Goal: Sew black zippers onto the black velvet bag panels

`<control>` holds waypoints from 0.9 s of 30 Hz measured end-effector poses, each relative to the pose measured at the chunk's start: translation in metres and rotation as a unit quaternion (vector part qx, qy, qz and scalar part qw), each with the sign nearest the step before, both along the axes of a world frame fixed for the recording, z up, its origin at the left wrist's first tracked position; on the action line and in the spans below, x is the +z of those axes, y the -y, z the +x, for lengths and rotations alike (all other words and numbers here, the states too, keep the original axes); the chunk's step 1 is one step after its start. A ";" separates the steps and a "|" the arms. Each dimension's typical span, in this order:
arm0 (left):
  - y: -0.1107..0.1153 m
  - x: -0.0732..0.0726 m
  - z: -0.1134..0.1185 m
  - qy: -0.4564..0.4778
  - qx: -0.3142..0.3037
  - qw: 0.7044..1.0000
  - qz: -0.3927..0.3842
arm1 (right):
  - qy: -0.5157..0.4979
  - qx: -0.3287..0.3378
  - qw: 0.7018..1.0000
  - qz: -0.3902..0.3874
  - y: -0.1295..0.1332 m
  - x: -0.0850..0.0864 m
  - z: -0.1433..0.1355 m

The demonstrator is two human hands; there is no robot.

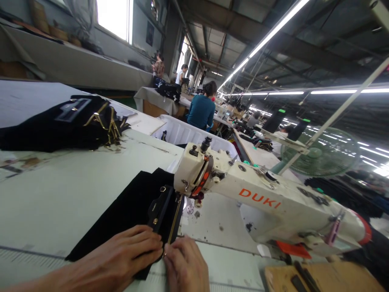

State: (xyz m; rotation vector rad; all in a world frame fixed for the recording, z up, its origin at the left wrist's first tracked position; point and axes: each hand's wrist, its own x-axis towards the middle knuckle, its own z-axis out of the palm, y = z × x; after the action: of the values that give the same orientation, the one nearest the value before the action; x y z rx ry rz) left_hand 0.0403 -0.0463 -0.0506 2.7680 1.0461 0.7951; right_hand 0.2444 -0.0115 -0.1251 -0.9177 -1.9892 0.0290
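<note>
Black cloth [121, 219] lies on the pale green table [60, 186], just left of the big cream sewing machine [258, 190], with its far end near the machine's foot [178, 197]. A thin gold strip [174, 221] (it looks like a zip to me) runs along the right side of the cloth, up toward the foot. The left hand [127, 253] lies palm down on the cloth, its fingers stretched out and not balled up. The right hand [187, 263] has its finger and thumb pinched on the near end of the gold strip.

I think the step now is getting the strip nice and straight for sewing. I can't tell if the machine is running. The next move seems to need both hands to hold the cloth flat and guide it slowly under the foot. If the strip bends, the stitches could go wonky. Fingers should stay back from the sharp part.
</note>
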 end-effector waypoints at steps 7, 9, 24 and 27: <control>-0.024 0.004 -0.003 -0.019 0.009 1.000 0.008 | 0.041 0.033 0.998 -0.037 -0.024 0.022 0.003; -0.033 0.000 -0.004 -0.021 0.010 1.000 0.005 | 0.063 0.044 0.995 -0.062 -0.031 0.034 0.005; -0.051 -0.025 -0.023 -0.015 0.022 0.999 -0.023 | 0.107 0.093 0.969 -0.201 -0.050 0.069 0.013; -0.052 -0.023 -0.019 -0.025 0.007 1.000 0.001 | 0.103 0.086 0.968 -0.211 -0.050 0.069 0.012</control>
State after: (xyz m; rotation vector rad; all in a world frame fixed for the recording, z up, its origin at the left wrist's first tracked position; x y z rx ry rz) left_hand 0.0211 0.0058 -0.0739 2.7986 1.0735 0.7328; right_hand 0.2565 0.0387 -0.0565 -1.0428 -2.3008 0.4891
